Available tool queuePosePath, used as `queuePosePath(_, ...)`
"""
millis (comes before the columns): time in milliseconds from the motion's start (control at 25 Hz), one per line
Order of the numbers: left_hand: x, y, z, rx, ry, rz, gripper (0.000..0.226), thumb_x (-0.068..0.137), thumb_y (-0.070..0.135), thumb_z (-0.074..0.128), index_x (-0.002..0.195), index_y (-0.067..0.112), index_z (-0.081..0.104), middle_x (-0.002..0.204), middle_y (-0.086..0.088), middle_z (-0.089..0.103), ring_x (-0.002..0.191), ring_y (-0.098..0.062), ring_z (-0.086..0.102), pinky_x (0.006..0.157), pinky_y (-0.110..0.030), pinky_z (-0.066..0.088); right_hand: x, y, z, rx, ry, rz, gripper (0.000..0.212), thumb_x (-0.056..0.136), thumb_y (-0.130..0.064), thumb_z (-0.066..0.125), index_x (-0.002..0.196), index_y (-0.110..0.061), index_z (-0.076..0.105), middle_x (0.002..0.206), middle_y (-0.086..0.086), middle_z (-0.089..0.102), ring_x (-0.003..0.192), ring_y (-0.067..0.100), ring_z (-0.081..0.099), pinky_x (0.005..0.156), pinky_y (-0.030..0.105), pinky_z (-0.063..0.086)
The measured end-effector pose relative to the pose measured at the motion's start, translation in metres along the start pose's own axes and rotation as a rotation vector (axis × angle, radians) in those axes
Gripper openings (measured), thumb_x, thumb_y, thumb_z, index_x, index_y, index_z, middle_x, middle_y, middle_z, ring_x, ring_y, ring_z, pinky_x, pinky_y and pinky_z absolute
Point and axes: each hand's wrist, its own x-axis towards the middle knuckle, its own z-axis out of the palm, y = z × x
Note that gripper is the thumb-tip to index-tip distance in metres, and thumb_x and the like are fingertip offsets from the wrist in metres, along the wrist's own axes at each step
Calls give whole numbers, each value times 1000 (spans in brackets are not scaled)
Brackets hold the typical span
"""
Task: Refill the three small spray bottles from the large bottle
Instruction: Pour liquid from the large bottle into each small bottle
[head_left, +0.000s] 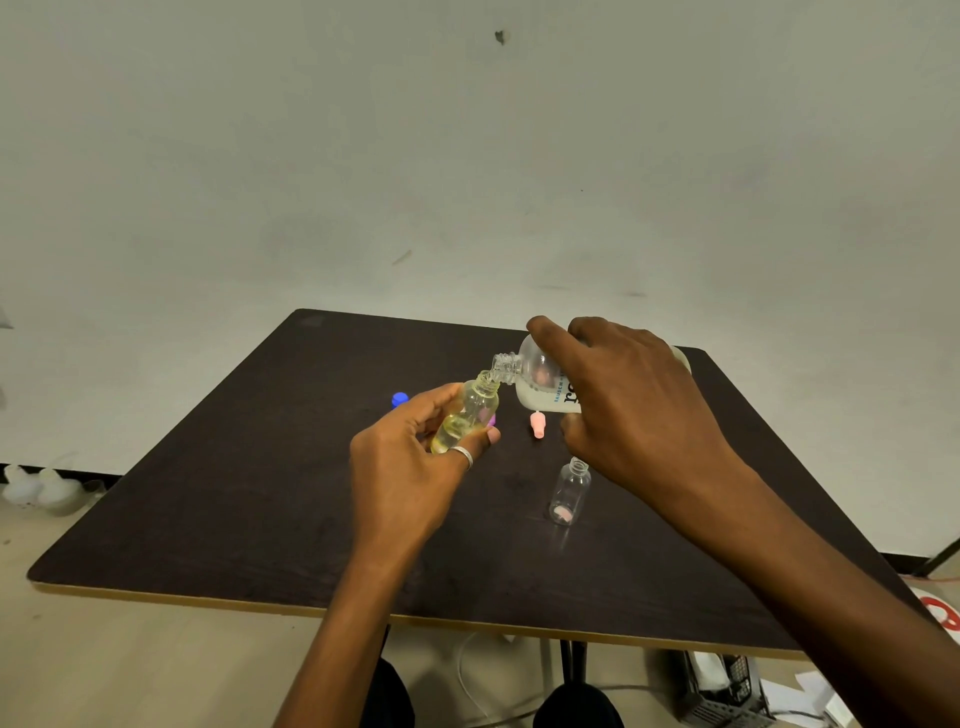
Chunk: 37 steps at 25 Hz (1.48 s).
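My left hand (410, 462) grips a small clear bottle (467, 415) with yellowish liquid in it, tilted so its open neck points up and right. My right hand (623, 395) holds the large white bottle (540, 384) tipped on its side, its open mouth touching the small bottle's neck. A second small clear bottle (570, 491) stands upright and uncapped on the dark table (260, 493), just below my right hand. A pink spray cap (537, 426) lies on the table under the large bottle. A blue cap (399, 399) sits left of my hands. A purple cap (491, 419) shows partly behind the held bottle.
The table's front edge runs across the lower part of the view, with floor, a cable and a black crate (727, 686) below it. White containers (36, 486) sit on the floor at the far left. A wall stands behind the table.
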Motion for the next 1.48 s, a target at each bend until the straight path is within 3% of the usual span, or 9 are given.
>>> queuePosePath(480, 0, 3, -1, -13, 4, 0, 52, 70, 25, 86, 112, 40, 60, 92, 39, 55, 86, 28, 55, 71, 3, 42, 2, 0, 2, 5, -3, 0, 73, 65, -10, 69, 132, -25, 45, 94, 3, 58, 85, 27, 56, 73, 32, 34)
queuePosePath(800, 0, 0, -1, -14, -1, -2, 52, 70, 25, 87, 117, 31, 66, 95, 34, 59, 90, 25, 57, 76, 0, 46, 1, 1, 3, -7, 11, -4, 73, 64, -10, 69, 131, -25, 45, 92, 2, 57, 83, 27, 56, 72, 32, 32)
queuePosePath(1080, -1, -2, -1, -6, 1, -4, 49, 70, 25, 88, 115, 32, 68, 94, 33, 63, 90, 19, 61, 77, -2, 48, 2, 1, 3, 14, 7, -6, 75, 65, -10, 68, 134, -25, 43, 96, 2, 58, 88, 28, 57, 78, 36, 41)
queuePosePath(1320, 0, 0, -1, 2, -1, -1, 50, 70, 25, 87, 114, 36, 64, 92, 38, 57, 87, 25, 57, 73, 2, 44, 2, 2, 3, 14, 4, -12, 75, 64, -10, 70, 134, -24, 45, 97, 4, 60, 89, 29, 58, 79, 37, 43)
queuePosePath(1480, 1, -4, -1, 26, 0, -15, 52, 70, 30, 87, 119, 28, 69, 94, 36, 58, 89, 24, 58, 75, 0, 45, 3, 1, 2, 10, 4, -14, 75, 64, -9, 70, 133, -24, 45, 96, 4, 60, 88, 29, 58, 79, 37, 43)
